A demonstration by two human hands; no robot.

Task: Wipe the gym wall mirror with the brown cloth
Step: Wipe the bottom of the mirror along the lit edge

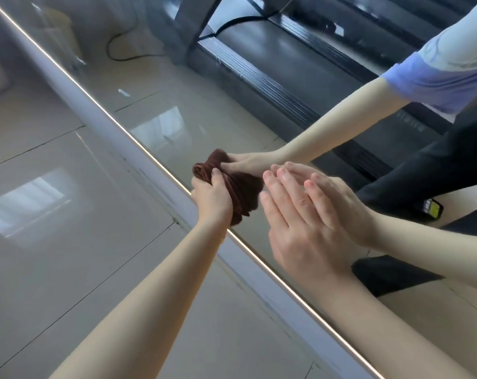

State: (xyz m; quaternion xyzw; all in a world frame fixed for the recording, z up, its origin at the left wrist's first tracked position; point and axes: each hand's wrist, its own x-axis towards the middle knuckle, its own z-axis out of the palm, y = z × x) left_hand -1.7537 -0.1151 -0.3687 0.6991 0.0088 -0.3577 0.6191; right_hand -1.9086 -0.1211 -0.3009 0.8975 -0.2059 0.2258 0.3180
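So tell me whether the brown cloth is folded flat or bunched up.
Bunched up. The brown cloth is a wrinkled wad gripped in the left hand, pressed against the mirror near its lower edge.

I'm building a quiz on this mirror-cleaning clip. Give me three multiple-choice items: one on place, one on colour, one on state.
1. Where on the wall mirror is the bunched brown cloth?
A. by its lower edge
B. at its top
C. on the floor

2. What colour is the reflected short sleeve?
A. red
B. light blue
C. black

3. How is the right hand?
A. fist
B. gripping the cloth
C. open, fingers flat

Answers: 1 A, the left hand holds it beside the metal trim; 2 B, pale blue fabric; 3 C, the palm faces the glass, holding nothing.
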